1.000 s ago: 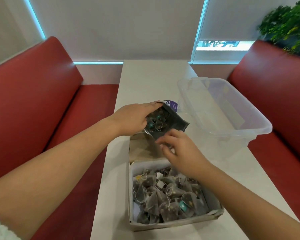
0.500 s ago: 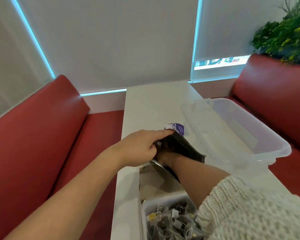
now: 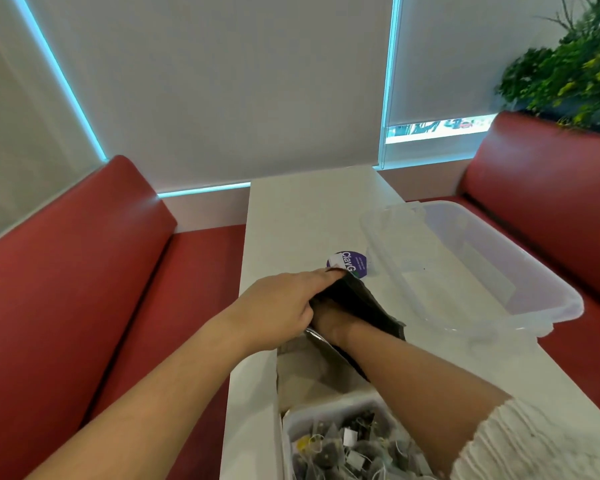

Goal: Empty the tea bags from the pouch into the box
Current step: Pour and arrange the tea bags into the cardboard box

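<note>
Even, bright daylight; cyan glow at blinds [image 3: 388, 81]; wide-angle edge warping.

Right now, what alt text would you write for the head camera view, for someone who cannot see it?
A left hand holds a dark pouch open on a white table while the right hand reaches inside it. A box of tea bags sits nearer, a clear tub to the right, red benches either side.

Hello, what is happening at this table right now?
A person is emptying tea bags from a dark pouch into a box. The left hand holds the pouch open, and the right hand reaches inside it. The box, nearer the person, already holds many tea bags. A clear tub stands at the right.
</note>
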A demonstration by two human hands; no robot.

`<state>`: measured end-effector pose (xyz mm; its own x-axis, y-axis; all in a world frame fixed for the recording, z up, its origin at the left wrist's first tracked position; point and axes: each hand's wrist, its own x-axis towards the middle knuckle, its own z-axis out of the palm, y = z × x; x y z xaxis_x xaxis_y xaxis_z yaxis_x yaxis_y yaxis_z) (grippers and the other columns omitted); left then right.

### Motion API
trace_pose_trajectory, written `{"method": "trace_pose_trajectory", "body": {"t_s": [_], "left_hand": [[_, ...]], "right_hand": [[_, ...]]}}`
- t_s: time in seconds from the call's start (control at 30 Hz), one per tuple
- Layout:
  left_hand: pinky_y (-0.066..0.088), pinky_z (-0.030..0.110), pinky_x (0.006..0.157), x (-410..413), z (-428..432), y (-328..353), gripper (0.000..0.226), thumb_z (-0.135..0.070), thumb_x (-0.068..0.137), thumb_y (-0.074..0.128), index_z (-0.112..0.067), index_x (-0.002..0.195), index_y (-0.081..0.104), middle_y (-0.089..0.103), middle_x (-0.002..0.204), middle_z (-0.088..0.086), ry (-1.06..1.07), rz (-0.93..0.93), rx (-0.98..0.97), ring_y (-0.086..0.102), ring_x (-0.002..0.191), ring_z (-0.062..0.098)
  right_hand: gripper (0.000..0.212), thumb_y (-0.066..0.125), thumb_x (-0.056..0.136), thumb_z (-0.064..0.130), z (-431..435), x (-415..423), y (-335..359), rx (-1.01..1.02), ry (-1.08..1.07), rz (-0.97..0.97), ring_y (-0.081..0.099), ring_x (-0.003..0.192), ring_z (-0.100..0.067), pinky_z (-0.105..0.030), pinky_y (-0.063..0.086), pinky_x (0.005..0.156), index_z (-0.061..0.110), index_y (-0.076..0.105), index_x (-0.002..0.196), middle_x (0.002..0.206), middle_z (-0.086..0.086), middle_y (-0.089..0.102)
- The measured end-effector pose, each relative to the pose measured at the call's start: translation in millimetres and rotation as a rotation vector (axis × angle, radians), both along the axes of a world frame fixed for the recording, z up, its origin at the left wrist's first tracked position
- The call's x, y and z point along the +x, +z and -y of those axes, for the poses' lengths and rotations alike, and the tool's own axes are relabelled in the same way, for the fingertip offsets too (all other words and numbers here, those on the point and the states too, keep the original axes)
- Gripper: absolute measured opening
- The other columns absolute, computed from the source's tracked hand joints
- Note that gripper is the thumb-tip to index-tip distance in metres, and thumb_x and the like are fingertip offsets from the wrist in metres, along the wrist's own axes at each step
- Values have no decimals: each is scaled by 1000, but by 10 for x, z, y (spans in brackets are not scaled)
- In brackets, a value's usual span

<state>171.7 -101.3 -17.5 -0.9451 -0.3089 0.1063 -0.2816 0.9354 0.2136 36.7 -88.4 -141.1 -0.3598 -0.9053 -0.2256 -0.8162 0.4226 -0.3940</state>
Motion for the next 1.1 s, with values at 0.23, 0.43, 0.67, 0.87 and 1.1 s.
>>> {"method": "trace_pose_trajectory", "body": {"t_s": [0.23,0.43,0.67,0.87,1.1], "left_hand": [[40,23,89,-83,82,-129,76,-4,84,44,-39,147,21,33,152,-16,8,32,-26,50,124,15],[48,32,83,-149,-35,-161,71,-8,87,46,-34,148,20,27,155,-13,-11,71,-128,54,120,21],[43,31,72,-116,-61,-315,71,-12,89,46,-32,149,14,16,159,-11,35,98,-187,56,113,27],[49,39,83,-87,-25,-348,71,-7,89,44,-32,149,16,22,158,-10,54,63,-181,54,119,28],[50,38,80,-74,-13,-383,68,-7,89,44,-31,148,22,31,155,-7,22,15,-172,56,116,29]], "right_hand": [[31,54,91,15,-628,97,540,-149,110,-181,58,102,-29,-35,47,91,9,55,122,120,-14,58],[26,60,87,19,-1331,126,816,-373,170,-87,51,80,-15,-19,41,69,16,61,113,99,0,49],[31,52,89,28,-1907,161,530,-355,330,-118,47,86,-12,-17,38,71,26,53,119,104,4,46],[31,51,90,27,-2189,160,63,-144,417,-160,46,107,-20,-36,45,93,21,53,121,121,-4,44],[39,41,87,53,-2195,188,400,-193,411,-248,46,102,-13,-30,50,80,40,62,117,116,9,54]]}}
